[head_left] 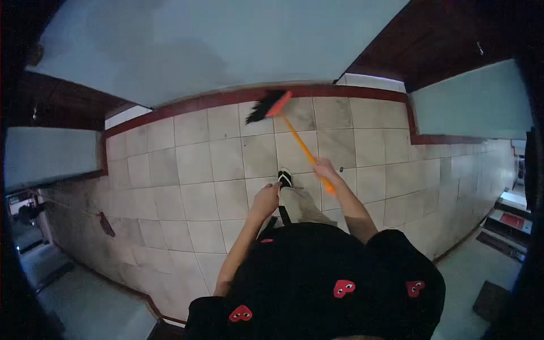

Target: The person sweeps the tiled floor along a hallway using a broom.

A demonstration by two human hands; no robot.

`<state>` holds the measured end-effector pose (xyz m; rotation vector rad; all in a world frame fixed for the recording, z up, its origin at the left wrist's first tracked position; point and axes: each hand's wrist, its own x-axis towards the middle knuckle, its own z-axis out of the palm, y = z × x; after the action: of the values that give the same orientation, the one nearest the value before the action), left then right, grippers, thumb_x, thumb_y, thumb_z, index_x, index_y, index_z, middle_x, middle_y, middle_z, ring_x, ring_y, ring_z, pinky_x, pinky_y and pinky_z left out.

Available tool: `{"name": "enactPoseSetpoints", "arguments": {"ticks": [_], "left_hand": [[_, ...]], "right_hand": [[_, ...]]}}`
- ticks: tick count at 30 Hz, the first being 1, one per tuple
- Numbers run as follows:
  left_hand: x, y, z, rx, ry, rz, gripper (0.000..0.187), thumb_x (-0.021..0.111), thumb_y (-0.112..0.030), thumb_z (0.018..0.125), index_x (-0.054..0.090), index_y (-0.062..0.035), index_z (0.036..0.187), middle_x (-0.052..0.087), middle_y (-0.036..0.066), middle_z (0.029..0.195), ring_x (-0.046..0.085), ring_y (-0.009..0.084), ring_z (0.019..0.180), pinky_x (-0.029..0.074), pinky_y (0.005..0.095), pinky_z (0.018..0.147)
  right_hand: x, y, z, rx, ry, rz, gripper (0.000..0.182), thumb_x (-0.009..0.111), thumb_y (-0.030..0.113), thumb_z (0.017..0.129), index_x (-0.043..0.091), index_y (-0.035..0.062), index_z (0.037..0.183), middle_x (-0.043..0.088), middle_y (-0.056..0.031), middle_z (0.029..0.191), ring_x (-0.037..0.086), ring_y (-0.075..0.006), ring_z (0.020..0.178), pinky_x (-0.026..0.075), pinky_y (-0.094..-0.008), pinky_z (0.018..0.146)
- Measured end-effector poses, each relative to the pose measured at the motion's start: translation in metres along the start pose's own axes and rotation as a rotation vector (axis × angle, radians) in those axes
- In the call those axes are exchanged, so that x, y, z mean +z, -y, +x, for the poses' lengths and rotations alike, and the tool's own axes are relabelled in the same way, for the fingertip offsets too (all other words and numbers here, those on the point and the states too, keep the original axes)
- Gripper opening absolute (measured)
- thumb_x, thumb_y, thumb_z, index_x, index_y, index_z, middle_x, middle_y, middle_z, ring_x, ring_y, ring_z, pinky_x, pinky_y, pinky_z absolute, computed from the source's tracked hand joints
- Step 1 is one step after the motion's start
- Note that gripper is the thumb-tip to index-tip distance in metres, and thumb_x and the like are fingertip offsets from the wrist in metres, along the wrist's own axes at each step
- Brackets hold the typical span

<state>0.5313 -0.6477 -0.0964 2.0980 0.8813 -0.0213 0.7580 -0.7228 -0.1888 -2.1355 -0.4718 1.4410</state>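
My right hand (pixel 324 168) is wrapped round the orange handle of a broom (pixel 297 137), near the handle's lower end in view. The broom's red head with black bristles is tilted over the floor tiles, close to the dark red skirting. To the left of the broom, my left hand (pixel 266 201) is closed, beside my black and white footwear (pixel 285 178). A dark, narrow object (pixel 284 215) shows just below that hand, partly hidden by my black shirt. What the left fingers hold cannot be made out.
Pale tiled floor (pixel 198 161) runs left and right. A light wall (pixel 243 45) with red skirting (pixel 209 101) stands ahead, with dark doors (pixel 453 39) at either side. A dark red item (pixel 106 225) lies at the left, and a dark mat (pixel 491 300) at the lower right.
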Motion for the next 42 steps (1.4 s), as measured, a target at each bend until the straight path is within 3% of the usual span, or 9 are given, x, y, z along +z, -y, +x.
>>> {"name": "enactPoseSetpoints", "arguments": {"ticks": [8, 13, 17, 26, 31, 33, 38, 40, 42], "left_hand": [[-0.001, -0.001, 0.039, 0.267, 0.089, 0.147, 0.025, 0.039, -0.006, 0.068, 0.047, -0.0007, 0.091, 0.053, 0.019, 0.074, 0.052, 0.0313, 0.067, 0.042, 0.0385, 0.059], [-0.007, 0.017, 0.046, 0.288, 0.176, 0.235, 0.026, 0.038, -0.005, 0.067, 0.047, -0.001, 0.092, 0.053, 0.02, 0.076, 0.053, 0.031, 0.066, 0.043, 0.0386, 0.057], [-0.034, 0.039, 0.032, 0.397, 0.3, 0.265, 0.027, 0.04, -0.006, 0.066, 0.046, -0.0006, 0.091, 0.053, 0.019, 0.076, 0.052, 0.0314, 0.067, 0.043, 0.0371, 0.059], [-0.053, 0.073, 0.025, 0.394, 0.198, 0.004, 0.035, 0.037, 0.003, 0.064, 0.045, -0.0038, 0.098, 0.049, 0.019, 0.086, 0.047, 0.0316, 0.082, 0.039, 0.0362, 0.071], [-0.065, 0.046, 0.03, 0.307, 0.291, 0.077, 0.034, 0.042, 0.0, 0.064, 0.047, -0.0057, 0.097, 0.049, 0.018, 0.085, 0.048, 0.0328, 0.078, 0.041, 0.037, 0.065], [-0.076, 0.035, 0.039, 0.306, 0.312, 0.067, 0.033, 0.041, -0.001, 0.065, 0.047, -0.0047, 0.096, 0.049, 0.019, 0.083, 0.048, 0.0326, 0.079, 0.041, 0.0371, 0.065], [-0.029, 0.04, 0.039, 0.284, 0.292, 0.096, 0.028, 0.04, -0.003, 0.066, 0.047, 0.0025, 0.092, 0.051, 0.021, 0.082, 0.048, 0.034, 0.078, 0.039, 0.0371, 0.069], [-0.005, 0.028, 0.042, 0.376, 0.33, 0.094, 0.027, 0.04, -0.004, 0.066, 0.046, 0.0028, 0.091, 0.051, 0.021, 0.082, 0.048, 0.0341, 0.078, 0.039, 0.0372, 0.069], [0.015, 0.005, 0.05, 0.481, 0.467, 0.06, 0.026, 0.04, -0.01, 0.067, 0.047, 0.0021, 0.089, 0.05, 0.021, 0.081, 0.048, 0.0336, 0.079, 0.038, 0.0378, 0.071]], "right_hand": [[-0.087, -0.162, -0.088, 0.029, -0.296, 0.389, 0.007, 0.045, 0.008, 0.07, 0.046, 0.0017, 0.073, 0.039, 0.0008, 0.049, 0.038, -0.0068, 0.037, 0.031, -0.0219, 0.031], [-0.074, -0.149, -0.128, 0.142, -0.565, 0.614, 0.009, 0.045, 0.009, 0.073, 0.041, 0.0031, 0.067, 0.036, -0.0001, 0.045, 0.034, -0.0081, 0.031, 0.028, -0.0222, 0.027], [-0.043, -0.066, -0.205, 0.297, -0.527, 0.381, 0.013, 0.045, 0.014, 0.076, 0.048, 0.0057, 0.085, 0.037, 0.001, 0.048, 0.035, -0.0073, 0.035, 0.029, -0.0201, 0.03], [0.07, 0.049, -0.165, -0.173, 0.143, 0.422, 0.034, 0.047, 0.011, 0.069, 0.044, 0.005, 0.103, 0.043, 0.002, 0.06, 0.04, -0.006, 0.047, 0.034, -0.0191, 0.04], [0.12, 0.09, -0.078, -0.047, 0.446, 0.452, 0.033, 0.048, 0.011, 0.067, 0.048, 0.0044, 0.099, 0.044, 0.0011, 0.055, 0.042, -0.0086, 0.044, 0.035, -0.0219, 0.04], [0.116, 0.108, -0.064, -0.076, 0.428, 0.13, 0.029, 0.048, 0.013, 0.066, 0.05, 0.0039, 0.094, 0.045, -0.0003, 0.052, 0.042, -0.0094, 0.043, 0.035, -0.022, 0.04], [0.072, 0.02, -0.093, -0.087, 0.329, 0.138, 0.017, 0.052, 0.019, 0.065, 0.054, 0.0038, 0.074, 0.048, -0.0038, 0.053, 0.042, -0.0118, 0.042, 0.035, -0.0252, 0.04], [0.039, -0.048, -0.119, -0.221, 0.116, -0.151, 0.034, 0.053, 0.018, 0.066, 0.05, 0.0066, 0.098, 0.049, -0.0059, 0.055, 0.047, -0.0126, 0.047, 0.039, -0.0258, 0.047], [0.001, -0.09, -0.175, 0.253, -0.014, 0.244, 0.048, 0.057, 0.012, 0.064, 0.043, 0.014, 0.11, 0.05, -0.0053, 0.058, 0.046, -0.0131, 0.047, 0.039, -0.0252, 0.046]]}}
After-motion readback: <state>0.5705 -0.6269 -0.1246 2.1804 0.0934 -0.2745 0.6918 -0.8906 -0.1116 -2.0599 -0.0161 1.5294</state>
